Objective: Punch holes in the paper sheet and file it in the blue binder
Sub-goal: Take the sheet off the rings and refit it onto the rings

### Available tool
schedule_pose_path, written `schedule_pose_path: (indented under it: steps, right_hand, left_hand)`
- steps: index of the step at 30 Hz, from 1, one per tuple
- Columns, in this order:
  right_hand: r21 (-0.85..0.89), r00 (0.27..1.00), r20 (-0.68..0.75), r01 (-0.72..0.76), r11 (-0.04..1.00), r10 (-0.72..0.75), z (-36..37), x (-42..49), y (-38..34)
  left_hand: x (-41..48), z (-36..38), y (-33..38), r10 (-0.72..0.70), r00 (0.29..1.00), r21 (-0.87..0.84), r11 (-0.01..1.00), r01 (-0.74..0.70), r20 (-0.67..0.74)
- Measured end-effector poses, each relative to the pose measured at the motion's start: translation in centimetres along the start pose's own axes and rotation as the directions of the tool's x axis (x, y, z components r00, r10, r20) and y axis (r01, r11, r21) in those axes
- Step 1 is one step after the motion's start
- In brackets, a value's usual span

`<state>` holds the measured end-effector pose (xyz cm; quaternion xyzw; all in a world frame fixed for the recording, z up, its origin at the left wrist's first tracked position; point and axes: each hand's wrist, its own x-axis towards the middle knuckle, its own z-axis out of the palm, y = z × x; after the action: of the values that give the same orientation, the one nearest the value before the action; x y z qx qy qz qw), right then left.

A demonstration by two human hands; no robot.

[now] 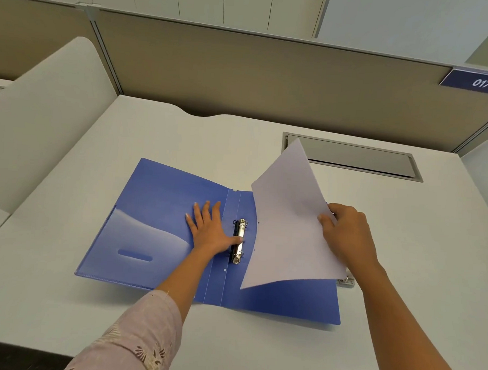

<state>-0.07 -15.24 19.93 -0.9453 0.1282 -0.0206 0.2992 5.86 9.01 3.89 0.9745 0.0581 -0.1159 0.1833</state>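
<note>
Right hand (344,234) gripping paper sheet (289,220) over blue binder (158,209)

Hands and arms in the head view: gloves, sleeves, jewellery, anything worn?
Both hands are bare, with no gloves, rings or watch visible. The left hand comes out of a pale pink sleeve with a lacy floral pattern, reaching mid-forearm. The right hand and forearm show no sleeve.

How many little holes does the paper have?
2. Both sit along the paper's left edge beside the binder rings: one near the top ring, one near the bottom ring. None seems hidden.
</note>
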Motion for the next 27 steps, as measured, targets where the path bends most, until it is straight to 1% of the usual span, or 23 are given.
schedule_pose_path:
  steps: [3,7,14,27]
  right_hand:
    - [0.012,1.000,-0.006,-0.010,1.000,0.010,-0.1,-0.2,0.3]
    - [0.041,1.000,-0.009,-0.019,0.999,0.020,0.1,-0.4,0.3]
    - [0.093,1.000,0.003,-0.006,0.996,0.006,1.1,-0.5,-0.2]
    - [0.031,0.999,0.023,0.024,0.999,-0.024,2.7,-0.2,-1.0]
  left_hand:
    - [0.2,0.1,0.0,-0.042,0.999,0.010,0.999,0.042,-0.004]
    - [0.4,0.3,0.3,-0.076,0.997,0.052,0.996,0.075,0.026]
    - [0.7,0.3,0.4,-0.096,0.994,0.045,0.995,0.093,0.056]
    - [0.7,0.4,0.4,-0.094,0.995,0.030,0.995,0.092,0.044]
